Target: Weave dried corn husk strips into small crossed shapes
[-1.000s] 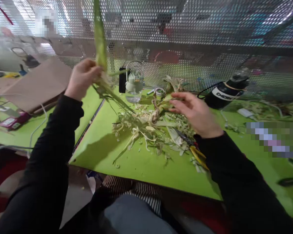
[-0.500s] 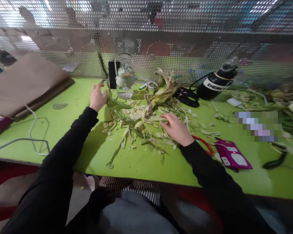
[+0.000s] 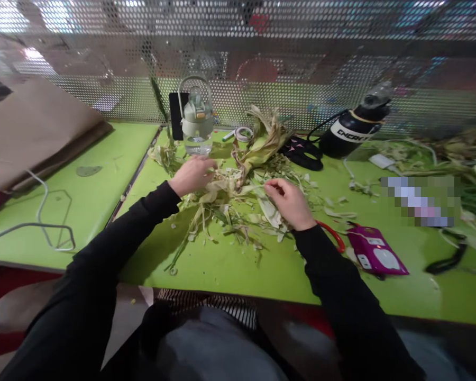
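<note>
A pile of torn corn husks and scraps [image 3: 226,209] lies on the green table in front of me. My left hand [image 3: 192,173] hovers over the left part of the pile, its fingers loosely stretched and apart, holding nothing that I can see. At the right of the pile, the thumb and fingertips of my right hand [image 3: 289,203] are pinched on a pale strip of corn husk [image 3: 256,188]. Behind the pile lies an ear of corn in dried husk [image 3: 265,145]. A long green stalk [image 3: 158,100] leans against the mesh, with leafy husk bits at its foot.
A clear water bottle [image 3: 197,127] and a dark phone [image 3: 176,117] stand at the back. Behind my right hand are a roll of tape [image 3: 244,134], a black bottle [image 3: 353,129] and a purple pouch [image 3: 376,251]. Brown paper [image 3: 43,124] lies left; a perforated metal screen [image 3: 238,69] bounds the table.
My left hand has left the stalk at the back left and moved right, over the pile. My right hand's fingers have closed into a pinch, and husk at the pile has shifted.
</note>
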The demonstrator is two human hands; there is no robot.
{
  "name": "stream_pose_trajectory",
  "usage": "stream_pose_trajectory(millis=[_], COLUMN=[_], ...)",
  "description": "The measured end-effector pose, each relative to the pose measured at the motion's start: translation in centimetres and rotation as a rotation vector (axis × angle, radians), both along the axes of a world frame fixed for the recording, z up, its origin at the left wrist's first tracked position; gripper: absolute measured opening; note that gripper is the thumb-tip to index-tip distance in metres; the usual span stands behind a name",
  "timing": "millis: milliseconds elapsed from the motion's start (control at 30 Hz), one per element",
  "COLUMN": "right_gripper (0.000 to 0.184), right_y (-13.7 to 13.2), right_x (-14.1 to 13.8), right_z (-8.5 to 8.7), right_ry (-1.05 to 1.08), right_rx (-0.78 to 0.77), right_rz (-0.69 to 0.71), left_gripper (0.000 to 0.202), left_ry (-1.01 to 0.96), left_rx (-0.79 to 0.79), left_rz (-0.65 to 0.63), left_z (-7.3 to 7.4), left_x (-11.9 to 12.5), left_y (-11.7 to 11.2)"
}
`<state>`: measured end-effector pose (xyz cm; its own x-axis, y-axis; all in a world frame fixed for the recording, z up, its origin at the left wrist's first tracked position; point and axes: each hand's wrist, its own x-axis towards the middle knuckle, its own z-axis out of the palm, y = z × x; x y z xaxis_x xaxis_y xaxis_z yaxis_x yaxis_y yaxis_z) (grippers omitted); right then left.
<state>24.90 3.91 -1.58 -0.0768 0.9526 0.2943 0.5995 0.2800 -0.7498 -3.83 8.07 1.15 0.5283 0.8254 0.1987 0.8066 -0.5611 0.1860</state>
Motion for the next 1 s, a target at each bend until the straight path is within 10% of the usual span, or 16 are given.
stream_pose_trajectory(millis=[133,367,667,833,1000], right_gripper=[0.024,0.033,0.028,0.048,0.054], right_y=[0.0,-0.1,-1.6,-1.1,-2.0], right_x=[-0.7,0.9,1.0,1.4,0.4], right_z=[0.0,1.3,3.2,2.8,3.4], right_ry=[0.27,0.544,-0.007,0.093,0.073], right_rx=[-0.019,0.014,0.067,-0.035,0.224], right_rz=[0.026,0.02,0.04,0.039,-0.26], left_gripper=[0.059,0.02,0.024,0.024,0.027], left_ry=[-0.055,-0.194,-0.768,-0.843,-0.973], left_rx=[-0.082,-0.166,-0.636,-0.688,-0.576], left_rz=[-0.22,-0.231,-0.142,-0.064,-0.111], left_z=[-1.4,-0.5,2.4,1.9,4.1], left_x=[4.1,3.9,1.2,1.1,1.5], left_y=[0.0,1.0,-0.7,-0.8,-2.8])
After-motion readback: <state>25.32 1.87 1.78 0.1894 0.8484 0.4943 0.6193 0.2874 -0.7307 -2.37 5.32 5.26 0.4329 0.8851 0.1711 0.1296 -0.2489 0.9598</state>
